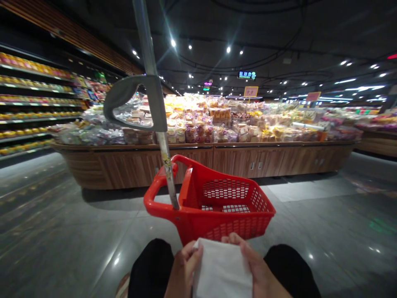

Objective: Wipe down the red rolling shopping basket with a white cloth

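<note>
A folded white cloth or paper is held between my two hands at the bottom middle of the view. My left hand pinches its left edge, thumb on the near face. Along the right edge, my right hand grips it, with fingers curled over the top corner. Just beyond my hands stands a red plastic shopping basket with perforated sides. A metal pole with a grey loop handle rises from the basket's left end. No goods show in the visible part of the basket.
Behind the basket runs a long wooden display counter piled with packaged foods. Shelves of jars line the left side. My knees frame the view at the bottom, above grey floor tiles.
</note>
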`<state>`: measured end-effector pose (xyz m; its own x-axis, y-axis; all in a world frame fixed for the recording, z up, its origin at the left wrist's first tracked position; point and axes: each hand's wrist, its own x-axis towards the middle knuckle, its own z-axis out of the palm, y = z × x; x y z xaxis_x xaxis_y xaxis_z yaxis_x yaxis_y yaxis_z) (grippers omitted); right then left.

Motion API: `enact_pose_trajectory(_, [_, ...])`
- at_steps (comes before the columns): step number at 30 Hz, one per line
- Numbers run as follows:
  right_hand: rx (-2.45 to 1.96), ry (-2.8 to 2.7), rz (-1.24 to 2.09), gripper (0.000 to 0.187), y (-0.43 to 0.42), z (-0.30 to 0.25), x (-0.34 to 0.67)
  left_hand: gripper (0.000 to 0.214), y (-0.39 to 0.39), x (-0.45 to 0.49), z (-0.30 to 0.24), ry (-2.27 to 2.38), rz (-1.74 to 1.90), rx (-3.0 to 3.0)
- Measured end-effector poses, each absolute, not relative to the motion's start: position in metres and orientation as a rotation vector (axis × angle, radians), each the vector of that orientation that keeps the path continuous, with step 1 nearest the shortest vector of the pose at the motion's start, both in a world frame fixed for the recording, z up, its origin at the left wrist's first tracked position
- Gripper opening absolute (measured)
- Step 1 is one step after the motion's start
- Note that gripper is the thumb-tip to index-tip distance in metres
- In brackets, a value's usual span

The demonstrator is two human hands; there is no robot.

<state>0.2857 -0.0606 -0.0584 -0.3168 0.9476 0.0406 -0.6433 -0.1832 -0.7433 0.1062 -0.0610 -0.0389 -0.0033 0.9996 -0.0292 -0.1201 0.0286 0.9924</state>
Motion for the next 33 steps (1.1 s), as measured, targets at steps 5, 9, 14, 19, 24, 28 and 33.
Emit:
enact_pose_trajectory(5, [-0.557, -1.042, 1.8, 0.045, -0.064, -0.089, 0.258, 0.038, -0.049, 0.103, -0.048, 1.186, 1.189, 1.359])
enact_pose_trajectory(9, [-0.656, -0.83, 1.775, 0.047, -0.05, -0.076, 0.275, 0.026, -0.032, 0.087, -0.057, 1.411, 1.277, 1.637])
enact_pose_trajectory(14, [-1.054, -1.191, 0.83, 0.021, -0.022, -0.035, 0.306, 0.021, -0.01, 0.052, -0.029, 1.703, 1.727, 2.366])
enact_pose_trajectory(19, [-1.19, -1.742, 0.226, 0.022, 0.005, -0.048, 0.262, 0.039, 0.026, 0.025, -0.002, 1.977, 1.641, 2.711])
enact_pose_trajectory(24, [-1.151, -1.87, 0.106, 0.024, 0.022, -0.073, 0.246, 0.027, 0.039, 0.019, 0.001, 2.004, 1.375, 2.808])
enact_pose_trajectory(28, [-0.966, -1.882, 0.131, 0.029, 0.038, -0.067, 0.247, 0.022, 0.038, 0.023, 0.004, 2.048, 1.344, 2.791])
enact_pose_trajectory(33, [-0.747, -1.905, 0.192, 0.025, 0.048, -0.054, 0.227, 0.02, 0.039, 0.023, 0.007, 2.056, 1.328, 2.802])
